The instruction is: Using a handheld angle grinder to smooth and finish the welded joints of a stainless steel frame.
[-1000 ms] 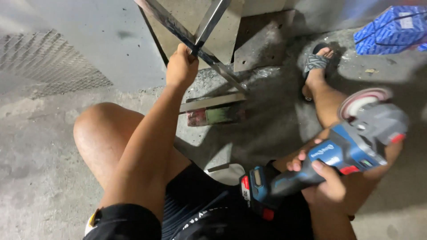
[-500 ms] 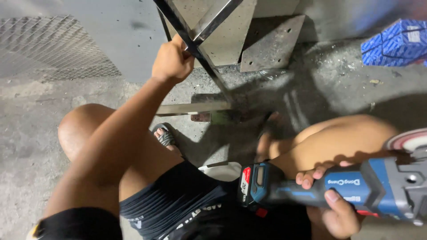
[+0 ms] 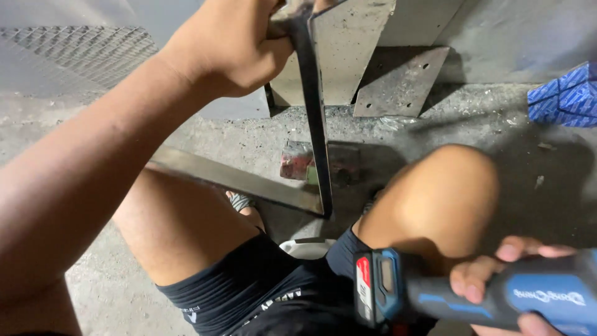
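Two hands are busy: the left hand [image 3: 233,50] is clenched around the top of a welded steel angle frame [image 3: 314,124], which stands upright on the concrete floor [image 3: 485,118] between the knees. Low at right, the right hand [image 3: 504,286] wraps a blue cordless grinder [image 3: 472,295] beside the knee.

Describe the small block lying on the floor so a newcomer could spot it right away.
Start at the steel plates leaning against the wall. Follow the dark bar held by the left hand down to the concrete floor. The block lies just behind it, the only red and green thing among grey metal.
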